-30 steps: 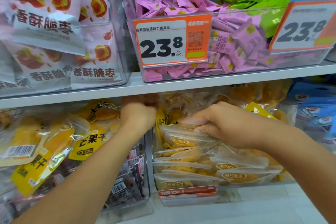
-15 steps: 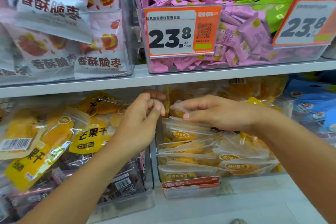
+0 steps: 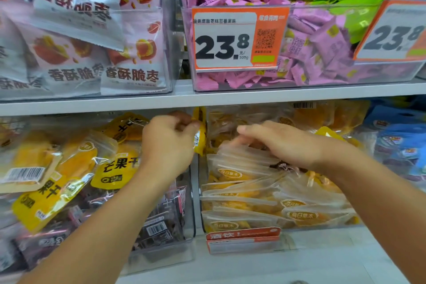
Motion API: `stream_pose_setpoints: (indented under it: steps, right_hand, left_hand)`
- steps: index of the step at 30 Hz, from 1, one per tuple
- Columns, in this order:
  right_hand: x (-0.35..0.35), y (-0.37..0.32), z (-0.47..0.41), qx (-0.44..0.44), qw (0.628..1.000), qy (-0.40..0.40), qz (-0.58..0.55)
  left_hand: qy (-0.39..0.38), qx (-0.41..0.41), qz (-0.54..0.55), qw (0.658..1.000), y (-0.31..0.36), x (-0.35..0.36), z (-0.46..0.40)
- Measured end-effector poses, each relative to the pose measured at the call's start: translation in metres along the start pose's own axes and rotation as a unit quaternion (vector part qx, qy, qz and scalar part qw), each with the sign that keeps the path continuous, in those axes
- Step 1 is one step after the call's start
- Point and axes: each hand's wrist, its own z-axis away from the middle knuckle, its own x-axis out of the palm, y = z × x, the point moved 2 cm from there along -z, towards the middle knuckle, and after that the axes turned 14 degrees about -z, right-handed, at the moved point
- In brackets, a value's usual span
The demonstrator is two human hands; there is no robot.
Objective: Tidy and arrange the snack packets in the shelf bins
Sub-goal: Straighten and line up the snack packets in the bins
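Head view: two hands at the lower shelf bins, among crowded snack packets.
A yellow packet (image 3: 200, 132) is pinched upright by the left hand (image 3: 169, 143) at the divider between the left bin (image 3: 182, 219) and the right bin (image 3: 242, 229); the right hand (image 3: 280, 143) is laid with relaxed fingers on the clear mango packets (image 3: 239, 173). Above, the shelf edge (image 3: 207, 99), a price tag (image 3: 239, 38) and pink sweets (image 3: 320, 53) are seen. Compared with half a second earlier, the yellow packet is now gripped and the right hand is lowered.

Orange price card (image 3: 239, 38) on pink-sweets bin: "23.8 元/500g". White date bags (image 3: 131, 71): "香酥脆枣". Yellow mango packet (image 3: 115, 170): "芒果干"; clear pouches (image 3: 230, 174): "每日草木".
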Motion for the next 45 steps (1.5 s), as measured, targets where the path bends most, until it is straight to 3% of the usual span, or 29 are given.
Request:
stream_pose_setpoints:
  steps: [2,5,8,10,13,16,19,21,23,26,29,31,34,38,41,43,45]
  right_hand:
    - [-0.002,0.004,-0.001,-0.035,0.998,0.058,-0.005]
    - [-0.002,0.009,-0.003,-0.025,0.994,0.106,0.017]
    - [-0.001,0.006,-0.004,-0.005,0.993,0.12,0.001]
    - [0.003,0.003,-0.002,-0.02,0.992,0.111,-0.058]
    - [0.002,-0.004,0.007,-0.03,0.968,0.106,-0.224]
    - [-0.004,-0.007,0.012,-0.012,0.889,0.124,-0.44]
    - [-0.007,-0.001,0.015,0.045,0.844,0.241,-0.477]
    - [-0.012,0.003,0.021,0.034,0.822,0.314,-0.473]
    - [-0.014,0.007,0.029,0.007,0.824,0.373,-0.426]
    - [-0.013,0.013,0.038,-0.01,0.87,0.413,-0.268]
    - [-0.011,0.016,0.038,-0.042,0.947,0.314,-0.052]
    - [-0.008,0.013,0.033,-0.054,0.972,0.209,0.097]
    - [-0.009,0.008,0.015,-0.014,0.974,0.143,0.172]
    - [-0.014,-0.001,-0.014,0.084,0.985,0.041,0.145]
    - [-0.013,-0.008,-0.031,0.122,0.978,0.003,0.17]
    - [-0.009,-0.009,-0.04,0.126,0.965,-0.022,0.23]
    - [-0.002,-0.01,-0.048,0.132,0.929,-0.042,0.344]
  left_hand:
    - [-0.024,-0.037,0.174,0.984,-0.011,-0.007,0.01]
    - [-0.05,-0.082,0.346,0.933,-0.014,-0.017,0.018]
    - [-0.078,-0.143,0.457,0.874,-0.015,-0.019,0.017]
    - [-0.093,-0.165,0.48,0.857,-0.013,-0.017,0.019]
    - [-0.081,-0.161,0.405,0.896,-0.011,-0.007,0.022]
    - [-0.061,-0.1,0.303,0.946,-0.007,0.004,0.022]
    - [-0.101,0.039,0.136,0.985,-0.001,0.01,0.023]
    - [-0.15,0.127,0.021,0.98,0.001,0.011,0.025]
    - [-0.151,0.214,-0.088,0.961,0.001,0.011,0.027]
    - [-0.115,0.288,-0.148,0.939,-0.004,0.008,0.029]
    - [-0.128,0.286,-0.216,0.925,0.0,0.006,0.028]
    - [-0.182,0.243,-0.269,0.914,0.003,0.006,0.026]
    - [-0.192,0.201,-0.246,0.929,0.002,0.009,0.025]
    - [-0.068,0.173,-0.183,0.965,0.0,0.007,0.03]
    - [-0.138,0.212,-0.106,0.962,0.0,0.01,0.028]
    - [-0.158,0.25,-0.113,0.949,0.002,0.011,0.024]
    - [-0.149,0.274,-0.158,0.937,0.004,0.013,0.019]
